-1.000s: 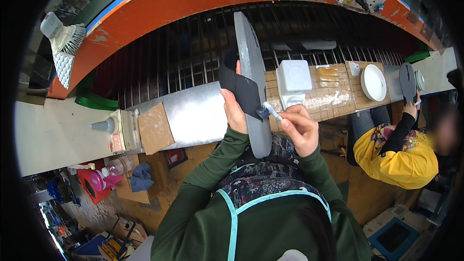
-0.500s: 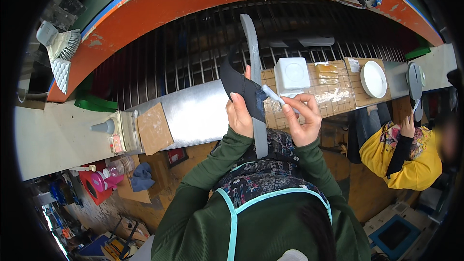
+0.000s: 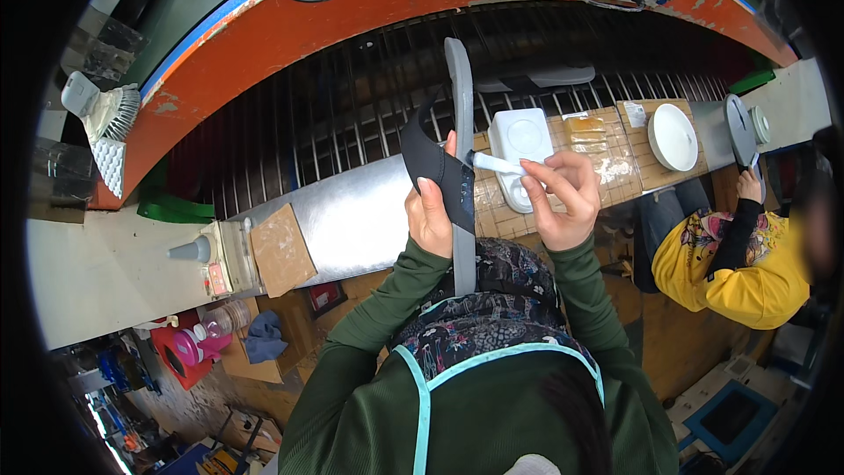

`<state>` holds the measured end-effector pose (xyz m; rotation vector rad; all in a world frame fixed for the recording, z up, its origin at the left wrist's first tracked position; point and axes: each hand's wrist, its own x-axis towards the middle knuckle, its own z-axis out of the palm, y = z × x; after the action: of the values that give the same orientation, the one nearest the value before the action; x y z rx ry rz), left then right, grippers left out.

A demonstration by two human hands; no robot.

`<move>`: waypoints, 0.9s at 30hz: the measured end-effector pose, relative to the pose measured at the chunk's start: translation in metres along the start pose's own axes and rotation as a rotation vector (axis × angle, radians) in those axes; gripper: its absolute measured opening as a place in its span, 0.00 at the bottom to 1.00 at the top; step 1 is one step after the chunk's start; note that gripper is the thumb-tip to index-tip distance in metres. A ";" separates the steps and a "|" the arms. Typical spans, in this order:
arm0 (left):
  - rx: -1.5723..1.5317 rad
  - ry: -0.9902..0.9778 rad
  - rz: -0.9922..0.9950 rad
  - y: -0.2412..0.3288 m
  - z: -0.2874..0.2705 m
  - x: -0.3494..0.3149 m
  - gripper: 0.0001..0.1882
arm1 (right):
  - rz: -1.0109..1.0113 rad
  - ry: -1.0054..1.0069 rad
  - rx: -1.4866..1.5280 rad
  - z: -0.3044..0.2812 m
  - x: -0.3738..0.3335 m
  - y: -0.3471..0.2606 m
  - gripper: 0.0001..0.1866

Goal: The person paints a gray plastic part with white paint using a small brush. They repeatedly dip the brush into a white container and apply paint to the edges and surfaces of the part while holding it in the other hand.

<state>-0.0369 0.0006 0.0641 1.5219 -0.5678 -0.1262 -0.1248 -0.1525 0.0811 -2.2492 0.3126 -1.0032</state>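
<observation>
My left hand (image 3: 429, 224) grips a slide sandal by its black strap (image 3: 440, 167), thumb on the outside and a fingertip showing behind. Its grey sole (image 3: 461, 92) stands upright, edge toward me. In my right hand (image 3: 567, 202), thumb and fingers pinch a slim pale brush-like applicator (image 3: 499, 164). The applicator's tip touches the sandal where strap meets sole, next to a shiny wet-looking patch on the strap. Behind the applicator is a white plastic container (image 3: 526, 134) with a round mark on top, standing on the grid-patterned board.
Metal rods (image 3: 352, 105) run behind the bench, with another grey sandal (image 3: 554, 79) on them. To the right are a yellow block (image 3: 584, 134), a white bowl (image 3: 673, 137) and a co-worker in yellow (image 3: 734, 255) holding a grey sole. Brown cardboard (image 3: 281, 251) lies left, beside a grey cone (image 3: 192, 250).
The sandal has turned more edge-on to me. The applicator has swung from slanting to nearly level, and my right hand has moved slightly right. My view has shifted a little.
</observation>
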 end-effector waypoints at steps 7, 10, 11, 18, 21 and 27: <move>-0.018 -0.040 -0.027 0.004 0.001 0.002 0.35 | -0.001 0.029 0.036 -0.003 0.005 0.002 0.12; -0.022 -0.033 -0.036 0.008 0.002 0.003 0.35 | -0.059 0.007 0.004 -0.005 0.006 0.002 0.12; -0.009 -0.018 -0.006 0.009 0.003 0.003 0.35 | -0.073 -0.004 -0.009 -0.005 0.006 0.002 0.12; 0.052 0.017 0.022 0.015 0.001 0.004 0.34 | -0.142 -0.063 -0.041 -0.009 0.006 0.001 0.12; 0.052 0.023 0.032 0.014 0.001 0.004 0.34 | -0.152 -0.085 -0.035 -0.010 0.006 0.000 0.12; 0.034 0.032 0.038 0.008 0.001 0.006 0.33 | -0.150 -0.132 -0.014 -0.012 0.004 0.000 0.11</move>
<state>-0.0343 -0.0019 0.0735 1.5430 -0.5759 -0.0630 -0.1306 -0.1595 0.0894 -2.3663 0.0953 -0.9235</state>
